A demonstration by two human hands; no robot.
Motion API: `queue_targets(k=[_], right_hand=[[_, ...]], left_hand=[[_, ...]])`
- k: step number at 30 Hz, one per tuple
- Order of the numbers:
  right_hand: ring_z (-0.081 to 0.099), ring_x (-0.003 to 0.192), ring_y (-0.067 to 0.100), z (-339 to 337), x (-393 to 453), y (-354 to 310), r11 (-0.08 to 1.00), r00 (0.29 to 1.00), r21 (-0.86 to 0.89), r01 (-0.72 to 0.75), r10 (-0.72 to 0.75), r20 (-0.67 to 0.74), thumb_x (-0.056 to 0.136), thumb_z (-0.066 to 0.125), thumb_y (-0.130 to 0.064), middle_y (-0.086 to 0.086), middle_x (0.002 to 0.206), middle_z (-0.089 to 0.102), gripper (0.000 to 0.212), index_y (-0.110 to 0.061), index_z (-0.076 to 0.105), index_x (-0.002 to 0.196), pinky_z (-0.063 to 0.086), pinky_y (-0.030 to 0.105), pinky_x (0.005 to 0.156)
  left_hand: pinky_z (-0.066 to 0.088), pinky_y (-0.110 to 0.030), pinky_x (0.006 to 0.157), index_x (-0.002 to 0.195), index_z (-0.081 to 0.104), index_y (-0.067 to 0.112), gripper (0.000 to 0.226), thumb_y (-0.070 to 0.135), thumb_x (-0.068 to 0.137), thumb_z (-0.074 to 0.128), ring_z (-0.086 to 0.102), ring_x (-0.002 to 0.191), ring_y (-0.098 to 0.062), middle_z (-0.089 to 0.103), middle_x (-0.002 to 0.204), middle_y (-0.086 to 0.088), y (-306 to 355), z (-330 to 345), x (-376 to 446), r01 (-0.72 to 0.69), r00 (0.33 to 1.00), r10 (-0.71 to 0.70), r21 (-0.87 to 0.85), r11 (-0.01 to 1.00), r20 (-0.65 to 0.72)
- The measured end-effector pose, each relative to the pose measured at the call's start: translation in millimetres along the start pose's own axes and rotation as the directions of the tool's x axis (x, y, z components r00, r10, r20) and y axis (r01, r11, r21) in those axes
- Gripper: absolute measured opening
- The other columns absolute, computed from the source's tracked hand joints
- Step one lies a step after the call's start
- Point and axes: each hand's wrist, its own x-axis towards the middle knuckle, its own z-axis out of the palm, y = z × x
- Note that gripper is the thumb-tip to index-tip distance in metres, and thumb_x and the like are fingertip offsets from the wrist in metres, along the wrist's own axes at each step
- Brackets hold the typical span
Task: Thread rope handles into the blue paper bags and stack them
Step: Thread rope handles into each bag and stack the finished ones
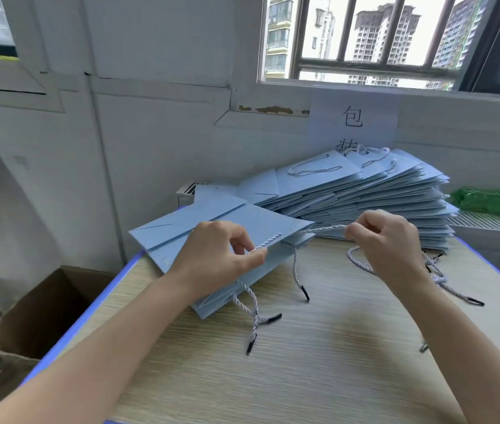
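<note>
A flat blue paper bag (pixel 187 228) lies tilted at the table's left, its open edge toward me. My left hand (pixel 212 258) grips that edge, thumb and fingers pinching a white twisted rope (pixel 268 241) against the paper. My right hand (pixel 386 243) pinches another stretch of rope (pixel 325 229) just right of the bag's corner. Rope ends with black tips (pixel 305 293) hang down from the bag. Loose ropes (pixel 438 276) lie under my right wrist. A tall stack of blue bags (pixel 365 194) with handles on top stands behind.
The wooden table (pixel 303 362) has a blue edge. An open cardboard box (pixel 43 313) sits on the floor at the left. A green plastic packet (pixel 493 200) rests on the radiator at the right. A paper sign (pixel 353 117) hangs under the window.
</note>
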Motion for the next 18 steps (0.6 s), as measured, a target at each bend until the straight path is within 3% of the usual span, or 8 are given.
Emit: queue_targets(k=[2,4,6,9,12,14,18], right_hand=[[0.044,0.051,0.009,2,-3,1,0.999,0.999,-0.045,-0.031,0.033,0.041,0.086,0.063,-0.019,-0.002,0.051,0.050,0.030,-0.007,0.059,0.059,0.032,0.015,0.051],[0.046,0.041,0.010,6,-9,-6,0.998,0.968,0.023,-0.065,0.057,0.243,0.089,0.061,-0.031,-0.002,0.048,0.055,0.037,-0.010,0.064,0.057,0.039,0.019,0.047],[0.046,0.039,0.011,14,-20,-17,0.989,0.888,0.108,-0.096,0.036,0.458,0.088,0.060,-0.034,-0.001,0.048,0.059,0.036,-0.012,0.069,0.061,0.041,0.019,0.045],[0.045,0.042,0.012,27,-34,-33,0.961,0.779,0.236,-0.146,-0.035,0.626,0.091,0.057,-0.033,0.000,0.056,0.062,0.027,-0.018,0.070,0.073,0.034,0.018,0.042],[0.045,0.040,0.011,41,-46,-45,0.858,0.723,0.392,-0.332,-0.035,0.690,0.095,0.050,-0.034,0.003,0.065,0.064,0.024,-0.021,0.061,0.079,0.025,0.015,0.036],[0.047,0.039,0.009,53,-51,-47,0.760,0.727,0.459,-0.460,0.025,0.686,0.098,0.045,-0.030,-0.001,0.065,0.059,0.020,-0.017,0.055,0.086,0.022,0.014,0.032],[0.048,0.040,0.005,64,-51,-43,0.758,0.753,0.426,-0.493,0.127,0.646,0.100,0.042,-0.017,0.002,0.061,0.053,0.018,-0.013,0.052,0.086,0.023,0.014,0.030]], left_hand=[[0.036,-0.016,0.053,0.067,0.067,0.021,0.019,0.036,0.078,0.072,0.050,0.057,0.001,0.059,0.062,0.007,2,4,-2,-0.036,0.999,0.036,-0.009,0.999,0.004],[0.036,-0.015,0.053,0.064,0.064,0.019,0.020,0.029,0.079,0.073,0.049,0.057,-0.002,0.056,0.058,0.007,0,5,-1,-0.061,0.997,0.060,-0.029,0.998,-0.045],[0.035,-0.013,0.053,0.062,0.061,0.016,0.022,0.022,0.080,0.074,0.049,0.055,-0.004,0.054,0.054,0.007,-1,3,0,-0.097,0.989,0.091,-0.048,0.994,-0.121],[0.034,-0.011,0.051,0.061,0.062,0.012,0.023,0.017,0.080,0.075,0.048,0.052,-0.007,0.056,0.053,0.003,1,2,0,-0.172,0.968,0.153,-0.084,0.982,-0.200],[0.032,-0.010,0.050,0.062,0.062,0.010,0.024,0.024,0.079,0.072,0.047,0.050,-0.007,0.056,0.053,0.002,7,10,-2,-0.255,0.949,0.220,-0.137,0.957,-0.225],[0.033,-0.013,0.051,0.062,0.060,0.012,0.023,0.028,0.077,0.067,0.046,0.051,-0.007,0.055,0.054,0.004,8,19,-1,-0.262,0.952,0.231,-0.143,0.955,-0.202],[0.035,-0.019,0.052,0.064,0.049,0.026,0.029,0.022,0.082,0.071,0.046,0.054,-0.005,0.049,0.054,0.010,6,36,1,-0.175,0.979,0.158,-0.134,0.975,-0.129]])
